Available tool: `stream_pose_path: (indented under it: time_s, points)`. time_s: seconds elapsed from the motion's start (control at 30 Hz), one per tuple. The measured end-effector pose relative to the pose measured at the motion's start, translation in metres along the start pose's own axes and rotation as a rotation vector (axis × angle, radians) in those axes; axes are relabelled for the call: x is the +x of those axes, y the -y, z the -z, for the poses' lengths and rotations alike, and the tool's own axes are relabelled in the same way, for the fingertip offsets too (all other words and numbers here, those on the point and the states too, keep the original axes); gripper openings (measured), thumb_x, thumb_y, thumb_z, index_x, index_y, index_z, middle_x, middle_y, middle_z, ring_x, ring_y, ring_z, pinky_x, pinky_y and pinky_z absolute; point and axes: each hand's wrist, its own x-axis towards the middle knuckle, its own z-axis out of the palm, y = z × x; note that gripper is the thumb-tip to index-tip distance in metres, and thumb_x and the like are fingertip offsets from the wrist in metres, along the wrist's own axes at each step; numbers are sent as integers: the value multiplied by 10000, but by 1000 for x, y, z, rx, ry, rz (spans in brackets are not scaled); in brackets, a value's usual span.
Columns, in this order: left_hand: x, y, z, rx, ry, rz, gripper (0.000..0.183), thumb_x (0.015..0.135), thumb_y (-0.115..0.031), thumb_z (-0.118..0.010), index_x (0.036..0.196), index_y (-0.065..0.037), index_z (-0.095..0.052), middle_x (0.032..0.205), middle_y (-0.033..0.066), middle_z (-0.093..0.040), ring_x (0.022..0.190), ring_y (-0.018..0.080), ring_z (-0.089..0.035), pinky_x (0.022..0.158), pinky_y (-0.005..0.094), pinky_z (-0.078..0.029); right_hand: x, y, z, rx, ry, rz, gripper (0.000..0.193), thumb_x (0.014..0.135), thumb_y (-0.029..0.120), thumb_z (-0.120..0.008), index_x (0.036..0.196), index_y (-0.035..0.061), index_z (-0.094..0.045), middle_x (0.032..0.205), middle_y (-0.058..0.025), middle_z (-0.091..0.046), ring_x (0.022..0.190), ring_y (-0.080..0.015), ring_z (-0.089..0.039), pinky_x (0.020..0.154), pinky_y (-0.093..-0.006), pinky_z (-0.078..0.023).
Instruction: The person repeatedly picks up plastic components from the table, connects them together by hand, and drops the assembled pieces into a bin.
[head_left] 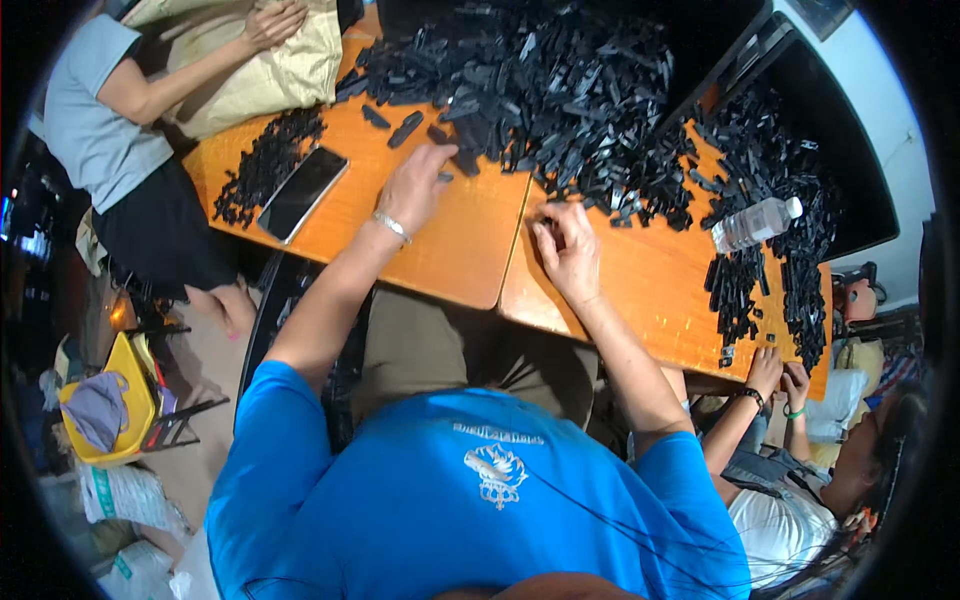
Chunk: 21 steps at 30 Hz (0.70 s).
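Small black plastic pieces lie in a big heap (560,90) across the far side of the orange wooden table (440,250). My left hand (418,185), with a bracelet at its wrist, is at the heap's near edge. Its fingers are bent together, and a small black plastic piece (445,177) shows at their tips. Just beyond them are a few larger dark pieces (462,145). Over the table's seam, near the heap, my right hand (570,250) is closed with curled fingers. What it holds, if anything, is hidden.
A phone (304,194) lies beside a smaller pile of black pieces (268,165) at left. At right, a clear bottle (757,224) rests on more pieces. One person handles a beige sack (275,70); another's hands (766,372) work at the table's right edge.
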Motion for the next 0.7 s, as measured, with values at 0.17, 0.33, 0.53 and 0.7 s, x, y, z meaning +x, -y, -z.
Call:
stream_pose_path:
  time_s: [0.17, 0.33, 0.53, 0.7]
  points:
    - [-5, 0, 9, 99, 7, -11, 423, 834, 29, -801, 1240, -72, -739, 1042, 136, -689, 1031, 348, -687, 919, 437, -568, -1, 22, -17, -48, 66, 83, 212, 843, 114, -870, 1019, 73, -760, 874, -108, -689, 840, -317, -703, 748, -406, -574]
    - [-13, -3, 22, -115, -8, 168, 397, 915, -42, -804, 1307, -55, -747, 965, 48, -690, 876, 187, -708, 801, 320, -591, -3, 26, -27, -173, 133, 145, 243, 811, 89, -848, 1041, 84, -770, 961, -135, -719, 941, -352, -707, 796, -457, -583]
    - [-44, -17, 41, -1055, 50, 591, 319, 1033, -54, -723, 1348, -2, -720, 1052, -16, -717, 831, 53, -637, 755, 195, -565, 2, 36, -15, -462, 321, -80, 230, 862, 131, -842, 1057, 34, -767, 1018, -194, -723, 924, -422, -732, 806, -506, -591]
    - [-76, 6, 32, -488, 116, 335, 172, 993, -30, -757, 1160, 14, -754, 1000, -13, -702, 820, 63, -607, 745, 231, -518, 13, 40, -17, -416, 422, -125, 267, 841, 186, -859, 971, -4, -723, 1028, -248, -721, 921, -434, -744, 819, -530, -594]
